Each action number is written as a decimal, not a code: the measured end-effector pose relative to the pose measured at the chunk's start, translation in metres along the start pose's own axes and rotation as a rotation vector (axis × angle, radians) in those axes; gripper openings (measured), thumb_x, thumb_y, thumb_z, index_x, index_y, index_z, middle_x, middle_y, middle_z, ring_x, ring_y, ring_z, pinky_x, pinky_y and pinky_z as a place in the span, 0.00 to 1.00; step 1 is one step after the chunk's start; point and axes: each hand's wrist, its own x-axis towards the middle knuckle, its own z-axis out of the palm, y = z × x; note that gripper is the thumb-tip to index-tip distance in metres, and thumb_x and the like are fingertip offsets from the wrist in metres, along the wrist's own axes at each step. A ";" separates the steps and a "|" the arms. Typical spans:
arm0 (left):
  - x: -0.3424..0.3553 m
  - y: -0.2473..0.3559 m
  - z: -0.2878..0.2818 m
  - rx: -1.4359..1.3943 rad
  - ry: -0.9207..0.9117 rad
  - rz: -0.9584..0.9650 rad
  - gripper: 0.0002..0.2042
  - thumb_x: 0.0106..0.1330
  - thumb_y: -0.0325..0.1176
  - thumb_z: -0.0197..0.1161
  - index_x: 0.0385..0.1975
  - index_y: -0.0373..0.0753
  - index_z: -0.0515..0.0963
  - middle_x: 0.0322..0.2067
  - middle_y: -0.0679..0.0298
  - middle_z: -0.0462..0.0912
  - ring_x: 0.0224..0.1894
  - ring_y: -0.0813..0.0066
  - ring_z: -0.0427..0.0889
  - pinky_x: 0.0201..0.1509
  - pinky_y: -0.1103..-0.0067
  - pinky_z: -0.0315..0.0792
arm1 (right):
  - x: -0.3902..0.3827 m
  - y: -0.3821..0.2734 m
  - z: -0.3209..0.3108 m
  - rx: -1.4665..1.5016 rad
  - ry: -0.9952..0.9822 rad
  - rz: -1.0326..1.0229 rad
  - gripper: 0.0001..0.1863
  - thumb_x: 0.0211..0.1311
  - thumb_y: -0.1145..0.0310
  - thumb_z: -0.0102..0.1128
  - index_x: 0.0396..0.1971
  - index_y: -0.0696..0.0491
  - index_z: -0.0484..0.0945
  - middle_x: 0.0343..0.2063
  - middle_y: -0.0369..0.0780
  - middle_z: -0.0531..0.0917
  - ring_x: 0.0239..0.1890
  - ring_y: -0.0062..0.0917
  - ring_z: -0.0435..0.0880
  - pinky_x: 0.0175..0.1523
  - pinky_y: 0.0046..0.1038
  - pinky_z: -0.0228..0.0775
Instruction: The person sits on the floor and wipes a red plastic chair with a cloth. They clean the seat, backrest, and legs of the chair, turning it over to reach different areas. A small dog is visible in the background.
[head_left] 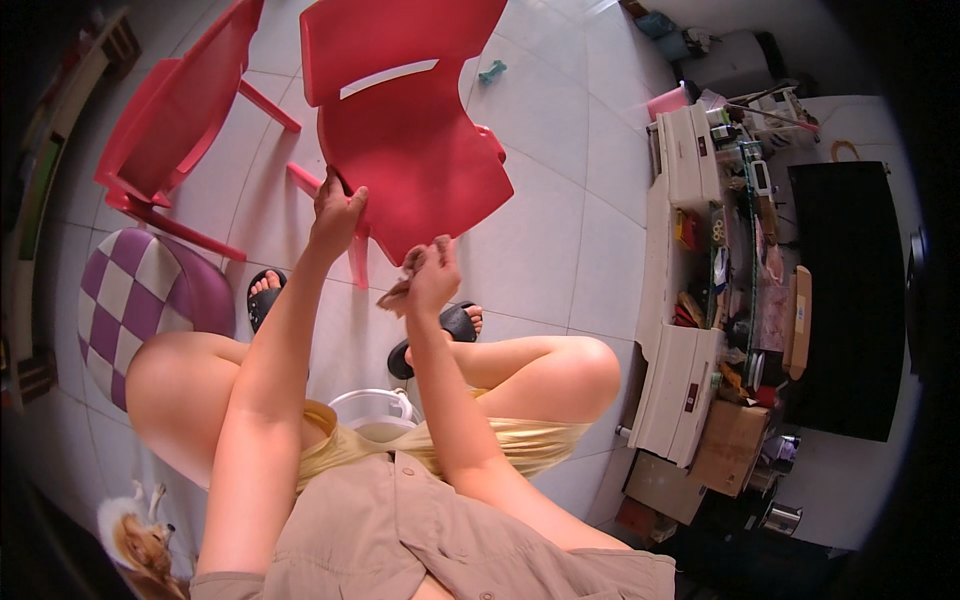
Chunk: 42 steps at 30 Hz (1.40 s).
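Observation:
A small red plastic chair stands in front of me, its slotted backrest away from me and its seat toward me. My left hand is closed on the left edge of the seat. In my right hand a crumpled brownish cloth is bunched, the fingers closed round it. That hand is at the seat's near edge; whether the cloth touches the plastic is hard to see. Below my forearms, between my legs, sits a white bucket, partly hidden by my clothing.
A second red chair stands at the left, beside a purple-and-white checked stool. A dog lies at the lower left. A cluttered white cabinet and a black television line the right. A small teal object lies on the tiles.

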 end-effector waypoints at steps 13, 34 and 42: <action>0.009 0.011 0.026 0.053 0.085 -0.155 0.45 0.72 0.53 0.59 0.74 0.26 0.46 0.71 0.39 0.56 0.74 0.42 0.54 0.78 0.61 0.51 | 0.128 -0.048 0.007 -0.359 0.071 -0.042 0.16 0.80 0.63 0.41 0.32 0.53 0.75 0.17 0.34 0.79 0.17 0.20 0.73 0.30 0.24 0.70; 0.015 -0.008 0.019 0.072 0.041 -0.091 0.44 0.71 0.55 0.59 0.73 0.26 0.49 0.68 0.37 0.62 0.72 0.41 0.58 0.76 0.59 0.53 | 0.041 0.013 -0.028 0.534 -0.243 0.487 0.13 0.66 0.67 0.70 0.41 0.55 0.75 0.31 0.41 0.85 0.26 0.28 0.85 0.25 0.35 0.81; 0.010 -0.002 0.022 0.115 0.036 -0.079 0.44 0.73 0.55 0.56 0.74 0.24 0.46 0.69 0.36 0.59 0.73 0.40 0.56 0.77 0.60 0.51 | 0.158 0.032 -0.043 0.452 -0.134 0.509 0.11 0.65 0.62 0.71 0.42 0.51 0.82 0.35 0.36 0.86 0.34 0.27 0.85 0.39 0.32 0.81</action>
